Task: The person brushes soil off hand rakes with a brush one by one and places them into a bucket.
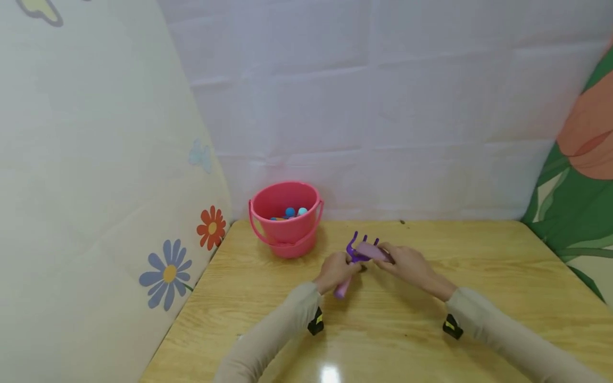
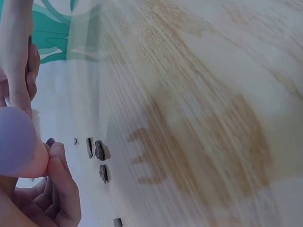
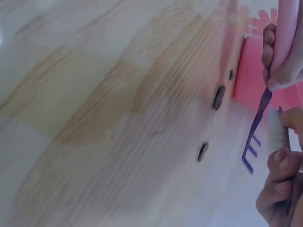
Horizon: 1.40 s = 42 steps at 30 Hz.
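My left hand (image 1: 334,272) grips a toy hand rake by its pink handle (image 1: 342,288). The rake's purple tines (image 3: 251,153) point away from me, above the table. In my right hand (image 1: 407,264) a pale pink, rounded, flat piece (image 1: 371,251) is pinched, held against or just over the rake head. From the right wrist view this piece looks whitish with a darker side; its kind cannot be told. The rounded handle end (image 2: 19,142) fills the left edge of the left wrist view and hides part of the left hand.
A pink bucket (image 1: 287,230) with blue and pale blue round things inside stands at the back left. Several dark crumbly bits (image 2: 99,150) lie on the wooden table (image 1: 479,276). White cloth (image 1: 383,106) hangs behind, with flower-printed cloth (image 1: 170,274) at the left.
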{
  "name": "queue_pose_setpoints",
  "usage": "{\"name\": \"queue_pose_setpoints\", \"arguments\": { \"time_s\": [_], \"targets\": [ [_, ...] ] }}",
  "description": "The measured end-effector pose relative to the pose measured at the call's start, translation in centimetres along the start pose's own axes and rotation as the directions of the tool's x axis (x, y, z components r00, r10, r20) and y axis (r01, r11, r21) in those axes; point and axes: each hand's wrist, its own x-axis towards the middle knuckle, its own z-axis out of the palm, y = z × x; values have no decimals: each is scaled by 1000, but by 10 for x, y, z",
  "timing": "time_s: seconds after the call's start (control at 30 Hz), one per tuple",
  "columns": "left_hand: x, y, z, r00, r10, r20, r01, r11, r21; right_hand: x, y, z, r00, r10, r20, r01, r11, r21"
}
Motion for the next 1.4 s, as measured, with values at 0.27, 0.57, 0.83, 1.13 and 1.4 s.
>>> {"name": "queue_pose_setpoints", "arguments": {
  "time_s": [0.27, 0.57, 0.83, 1.13, 1.4],
  "targets": [
    [-2, 3, -6, 1000, 11, -4, -11, 999, 41, 2, -1, 2, 1000, -19, -10, 19, 1000, -9],
    [0, -1, -10, 1000, 5, -5, -4, 1000, 20, 2, -3, -7, 997, 12, -76, -16, 999, -48],
    [1, -4, -11, 999, 40, -14, -40, 999, 15, -1, -3, -6, 997, 23, -69, -25, 999, -33],
    [-1, -1, -27, 1000, 3, 23, -3, 1000, 25, -11, 12, -8, 995, 63, -76, -68, 996, -62],
    [6, 11, -51, 996, 33, 80, -41, 994, 105, -17, 20, -13, 993, 48, -104, -57, 995, -85]
  ]
}}
